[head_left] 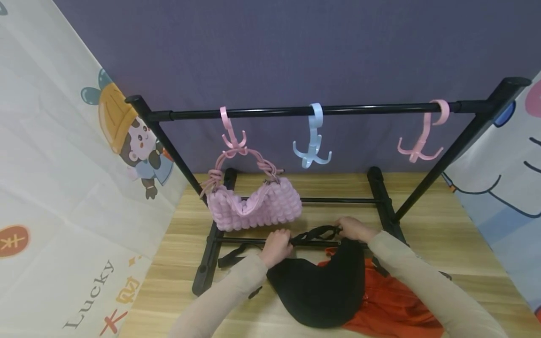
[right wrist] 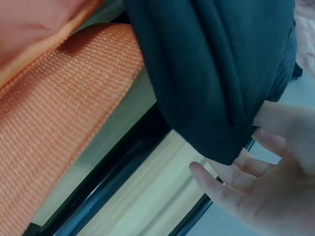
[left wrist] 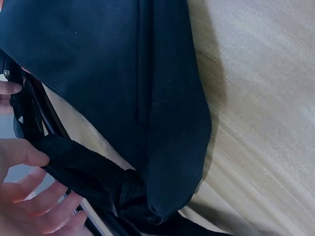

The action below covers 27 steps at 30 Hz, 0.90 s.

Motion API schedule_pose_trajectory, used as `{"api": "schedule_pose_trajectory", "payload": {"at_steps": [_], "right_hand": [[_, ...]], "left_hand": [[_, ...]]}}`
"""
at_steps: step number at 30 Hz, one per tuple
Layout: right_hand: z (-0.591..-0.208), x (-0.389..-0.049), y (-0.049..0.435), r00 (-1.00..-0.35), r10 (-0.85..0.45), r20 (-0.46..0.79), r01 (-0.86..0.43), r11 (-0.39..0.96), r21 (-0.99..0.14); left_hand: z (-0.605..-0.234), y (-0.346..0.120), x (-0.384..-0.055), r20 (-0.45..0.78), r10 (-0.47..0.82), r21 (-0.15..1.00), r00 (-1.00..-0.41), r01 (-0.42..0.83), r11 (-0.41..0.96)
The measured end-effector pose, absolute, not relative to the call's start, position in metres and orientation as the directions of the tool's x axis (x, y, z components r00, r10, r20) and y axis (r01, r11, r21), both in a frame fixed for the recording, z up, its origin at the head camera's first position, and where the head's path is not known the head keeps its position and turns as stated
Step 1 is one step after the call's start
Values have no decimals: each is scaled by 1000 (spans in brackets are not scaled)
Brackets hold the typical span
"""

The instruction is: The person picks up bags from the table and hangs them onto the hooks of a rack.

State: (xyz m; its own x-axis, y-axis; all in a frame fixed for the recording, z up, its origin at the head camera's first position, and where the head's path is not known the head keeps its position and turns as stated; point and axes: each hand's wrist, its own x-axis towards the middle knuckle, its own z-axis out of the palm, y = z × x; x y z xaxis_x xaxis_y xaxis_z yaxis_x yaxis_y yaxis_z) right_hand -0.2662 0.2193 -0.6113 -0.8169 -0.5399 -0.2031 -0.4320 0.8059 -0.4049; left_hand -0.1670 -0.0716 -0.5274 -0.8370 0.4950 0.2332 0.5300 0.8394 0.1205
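Observation:
A black crescent-shaped bag (head_left: 319,293) hangs low over the wooden floor, its black strap (head_left: 314,234) running along the top between both hands. My left hand (head_left: 276,247) pinches the strap near the bag's left end; in the left wrist view, thumb and fingers meet on the strap (left wrist: 81,167). My right hand (head_left: 354,229) grips the bag's right end by the strap; in the right wrist view, the thumb and fingers hold the dark fabric (right wrist: 211,88) near its corner. An orange-red bag (head_left: 390,305) lies partly hidden beneath the black one and the right forearm.
A black rack (head_left: 270,112) stands ahead. From its top bar hang a pink hook (head_left: 230,129), a blue hook (head_left: 313,136) and another pink hook (head_left: 422,134). A puffy pink handbag (head_left: 255,206) hangs on the left hook. The rack's lower bars cross behind the hands.

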Motion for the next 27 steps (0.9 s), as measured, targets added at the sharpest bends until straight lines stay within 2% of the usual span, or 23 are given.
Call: {"api": "schedule_pose_trajectory", "payload": {"at_steps": [3, 6, 12, 20, 23, 27], "right_hand": [[-520, -223, 194, -833, -500, -238, -361, 816, -452], [-486, -205, 186, -843, -501, -196, -364, 800, -478], [-479, -205, 189, -852, -511, -114, -388, 763, -517], [-465, -205, 193, -867, -495, -54, -347, 679, -647], [-458, -202, 191, -873, -485, -59, -334, 681, -652], [-448, -199, 189, -868, -494, -48, -335, 654, -678]], "left_hand": [[-525, -72, -166, 275, 509, 139, -816, 558, 818], [-523, -72, -165, 254, 517, 175, -818, 564, 807], [-517, -72, -163, 167, 486, 372, -858, 512, 774], [-516, -74, -165, 51, 498, 622, -866, 418, 663], [-516, -74, -165, -5, 508, 682, -861, 369, 631], [-515, -72, -166, -60, 525, 682, -849, 349, 643]]}}
